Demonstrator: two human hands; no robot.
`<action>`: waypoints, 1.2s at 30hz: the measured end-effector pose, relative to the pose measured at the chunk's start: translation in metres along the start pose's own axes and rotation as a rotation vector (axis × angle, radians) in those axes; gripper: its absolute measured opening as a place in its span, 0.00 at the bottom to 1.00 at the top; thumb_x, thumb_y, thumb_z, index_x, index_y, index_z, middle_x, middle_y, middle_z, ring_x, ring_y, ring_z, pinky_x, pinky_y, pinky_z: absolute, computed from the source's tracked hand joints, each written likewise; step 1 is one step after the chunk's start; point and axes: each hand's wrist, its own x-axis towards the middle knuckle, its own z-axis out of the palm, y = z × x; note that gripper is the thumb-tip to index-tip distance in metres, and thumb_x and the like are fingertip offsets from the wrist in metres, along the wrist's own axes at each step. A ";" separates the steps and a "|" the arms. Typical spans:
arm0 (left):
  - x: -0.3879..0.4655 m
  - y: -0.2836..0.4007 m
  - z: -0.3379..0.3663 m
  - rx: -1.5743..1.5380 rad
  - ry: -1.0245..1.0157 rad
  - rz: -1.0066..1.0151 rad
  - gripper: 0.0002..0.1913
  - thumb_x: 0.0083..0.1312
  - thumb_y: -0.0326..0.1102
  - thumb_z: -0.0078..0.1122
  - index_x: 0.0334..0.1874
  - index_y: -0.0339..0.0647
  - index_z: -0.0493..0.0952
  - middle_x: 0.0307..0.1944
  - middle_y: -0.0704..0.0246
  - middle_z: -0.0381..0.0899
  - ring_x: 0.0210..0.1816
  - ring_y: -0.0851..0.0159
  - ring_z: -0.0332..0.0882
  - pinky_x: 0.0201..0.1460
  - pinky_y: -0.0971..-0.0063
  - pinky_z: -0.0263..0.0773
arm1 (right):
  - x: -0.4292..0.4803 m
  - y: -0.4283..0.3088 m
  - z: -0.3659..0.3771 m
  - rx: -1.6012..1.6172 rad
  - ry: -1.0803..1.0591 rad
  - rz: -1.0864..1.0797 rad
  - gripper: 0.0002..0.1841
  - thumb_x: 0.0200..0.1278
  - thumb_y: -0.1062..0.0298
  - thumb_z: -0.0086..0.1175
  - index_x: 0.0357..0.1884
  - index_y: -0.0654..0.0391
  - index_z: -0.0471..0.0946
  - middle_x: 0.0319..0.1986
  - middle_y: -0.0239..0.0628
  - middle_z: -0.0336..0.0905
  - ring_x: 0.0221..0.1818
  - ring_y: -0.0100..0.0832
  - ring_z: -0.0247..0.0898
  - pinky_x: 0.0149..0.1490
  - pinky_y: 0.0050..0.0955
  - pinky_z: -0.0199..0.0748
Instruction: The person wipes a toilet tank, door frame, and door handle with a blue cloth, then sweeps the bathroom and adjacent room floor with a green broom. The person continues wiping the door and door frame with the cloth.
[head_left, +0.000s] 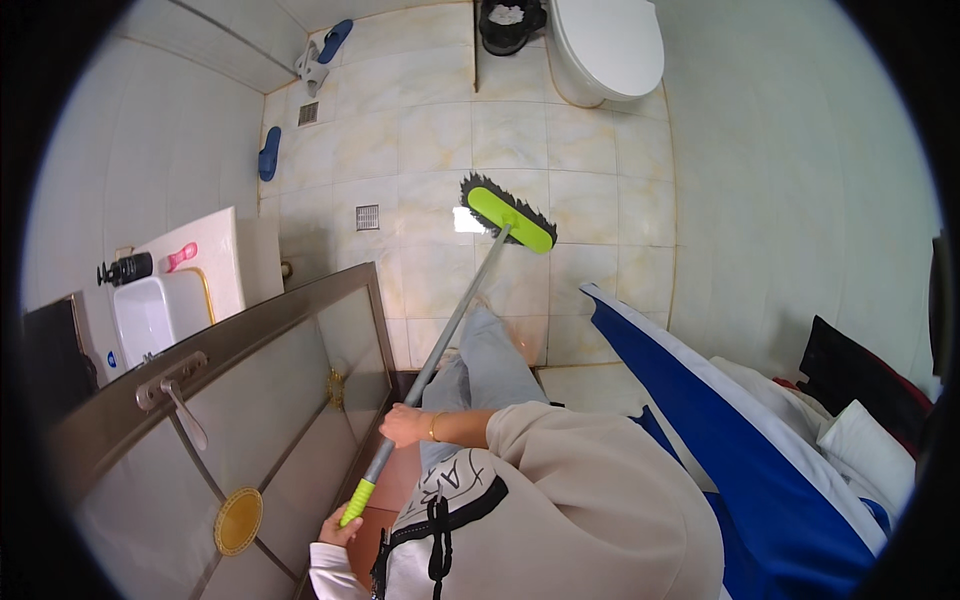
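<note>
A long-handled floor brush runs diagonally in front of me, its grey metal pole (463, 302) leading up to a lime-green head (510, 219) with black bristles. The bristles rest on the tiled floor (435, 142), a little above my feet. My right hand (405, 425), with a gold bracelet at the wrist, grips the pole partway down. At the lower end, my left hand (340, 529) holds the lime-green ribbed grip (358, 501). Part of the left forearm is covered by a pale sleeve.
An open framed door (285, 405) with a lever handle (182, 412) stands close on the left. Behind it is a washbasin (146, 315). A toilet (611, 49) and black bin (510, 34) are at the far side. Blue fabric (720, 420) hangs on the right. Slippers (270, 154) lie by the left wall.
</note>
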 end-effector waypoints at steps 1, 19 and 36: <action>0.002 0.018 -0.005 -0.018 -0.019 -0.066 0.27 0.58 0.36 0.65 0.60 0.44 0.70 0.24 0.80 0.72 0.19 0.81 0.64 0.21 0.85 0.62 | -0.002 0.001 -0.006 -0.006 0.033 0.040 0.12 0.38 0.57 0.60 0.23 0.55 0.80 0.21 0.40 0.79 0.29 0.41 0.78 0.41 0.40 0.70; 0.294 0.245 0.289 0.362 -0.528 0.179 0.30 0.63 0.39 0.58 0.67 0.52 0.59 0.19 0.76 0.66 0.16 0.77 0.62 0.15 0.82 0.59 | -0.264 0.298 -0.092 -0.528 0.405 1.004 0.08 0.39 0.65 0.62 0.25 0.50 0.79 0.29 0.33 0.78 0.40 0.36 0.73 0.46 0.36 0.66; 0.157 0.111 -0.037 0.876 -0.201 0.294 0.28 0.55 0.53 0.65 0.54 0.46 0.73 0.20 0.75 0.76 0.20 0.72 0.71 0.26 0.73 0.69 | -0.063 0.080 -0.008 0.175 0.439 0.380 0.10 0.40 0.60 0.57 0.22 0.55 0.76 0.18 0.44 0.76 0.27 0.47 0.76 0.35 0.45 0.72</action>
